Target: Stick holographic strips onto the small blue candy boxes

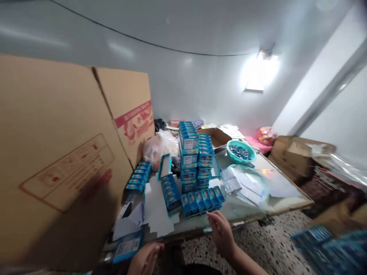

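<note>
My right hand (223,233) hovers at the table's front edge, its fingers stretched out and holding nothing. Just beyond its fingertips lies a row of small blue packs (202,201) in a shallow tray. My left hand (145,259) is low in the view with its fingers extended, and I see nothing in it. Beside it is a flat blue box (127,247) with a white label. Behind the front row rise tall stacks of filled blue boxes (189,158). Another column of blue packs (171,194) lies on white card sheets (155,208).
A big cardboard carton (71,160) blocks the left side. On the table (282,191) are a turquoise basin (241,158) of small shiny pieces, clear bags with white papers (246,185) and an open brown box (215,137). Blurred blue boxes (332,244) are at lower right.
</note>
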Demonstrator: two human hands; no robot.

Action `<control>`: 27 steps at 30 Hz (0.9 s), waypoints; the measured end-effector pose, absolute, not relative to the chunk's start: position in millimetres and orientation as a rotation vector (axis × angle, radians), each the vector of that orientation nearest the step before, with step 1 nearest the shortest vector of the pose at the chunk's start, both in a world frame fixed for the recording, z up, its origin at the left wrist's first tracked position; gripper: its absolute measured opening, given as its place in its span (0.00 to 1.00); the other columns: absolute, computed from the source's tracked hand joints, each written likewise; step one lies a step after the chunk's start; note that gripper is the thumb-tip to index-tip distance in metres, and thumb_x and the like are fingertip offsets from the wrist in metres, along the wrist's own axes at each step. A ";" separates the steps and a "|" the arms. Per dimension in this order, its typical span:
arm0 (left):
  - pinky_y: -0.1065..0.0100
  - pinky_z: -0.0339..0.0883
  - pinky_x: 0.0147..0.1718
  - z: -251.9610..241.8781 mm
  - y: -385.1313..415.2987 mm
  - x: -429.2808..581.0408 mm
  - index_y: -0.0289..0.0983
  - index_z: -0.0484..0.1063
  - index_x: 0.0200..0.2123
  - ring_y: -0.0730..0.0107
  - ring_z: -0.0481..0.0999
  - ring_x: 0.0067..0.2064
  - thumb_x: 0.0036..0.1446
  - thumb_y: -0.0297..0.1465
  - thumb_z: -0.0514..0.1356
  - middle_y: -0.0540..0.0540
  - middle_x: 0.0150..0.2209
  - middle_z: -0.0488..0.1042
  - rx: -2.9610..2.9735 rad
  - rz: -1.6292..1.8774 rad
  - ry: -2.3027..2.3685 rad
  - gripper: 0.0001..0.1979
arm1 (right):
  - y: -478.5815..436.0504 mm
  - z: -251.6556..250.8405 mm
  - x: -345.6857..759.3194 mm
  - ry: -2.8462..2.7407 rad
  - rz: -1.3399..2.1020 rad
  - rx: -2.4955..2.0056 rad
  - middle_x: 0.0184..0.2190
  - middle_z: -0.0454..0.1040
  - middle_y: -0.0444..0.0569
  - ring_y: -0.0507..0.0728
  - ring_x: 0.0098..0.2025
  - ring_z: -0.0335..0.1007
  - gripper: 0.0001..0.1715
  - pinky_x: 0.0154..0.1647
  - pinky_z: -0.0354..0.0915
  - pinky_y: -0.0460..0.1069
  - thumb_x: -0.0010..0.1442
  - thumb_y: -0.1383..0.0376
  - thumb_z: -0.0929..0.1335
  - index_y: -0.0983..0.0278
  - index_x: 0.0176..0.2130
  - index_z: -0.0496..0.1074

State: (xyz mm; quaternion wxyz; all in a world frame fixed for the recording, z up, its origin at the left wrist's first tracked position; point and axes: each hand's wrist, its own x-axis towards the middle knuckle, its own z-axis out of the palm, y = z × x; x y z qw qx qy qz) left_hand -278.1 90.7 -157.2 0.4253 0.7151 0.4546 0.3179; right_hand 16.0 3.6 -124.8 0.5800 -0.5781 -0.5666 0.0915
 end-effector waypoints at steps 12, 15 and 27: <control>0.58 0.75 0.44 -160.6 80.6 -187.4 0.40 0.69 0.51 0.55 0.79 0.38 0.50 0.59 0.59 0.44 0.35 0.79 1.315 1.001 1.036 0.35 | -39.9 -155.8 117.1 -0.689 0.389 -1.711 0.41 0.76 0.58 0.63 0.41 0.74 0.30 0.45 0.71 0.57 0.57 0.48 0.67 0.68 0.49 0.74; 0.52 0.69 0.54 -157.4 107.7 -166.0 0.40 0.65 0.57 0.51 0.77 0.50 0.50 0.57 0.61 0.40 0.46 0.77 1.282 0.892 1.176 0.38 | 5.6 -155.8 132.9 -0.703 0.466 -1.709 0.45 0.75 0.60 0.63 0.44 0.74 0.41 0.46 0.71 0.57 0.55 0.45 0.67 0.70 0.56 0.70; 0.56 0.41 0.70 -172.6 144.2 -101.3 0.41 0.67 0.59 0.63 0.50 0.71 0.60 0.54 0.55 0.45 0.67 0.61 0.874 0.765 1.375 0.31 | 79.4 -172.5 168.9 -0.901 1.012 -1.588 0.40 0.81 0.55 0.63 0.41 0.76 0.34 0.44 0.72 0.56 0.54 0.40 0.68 0.65 0.44 0.79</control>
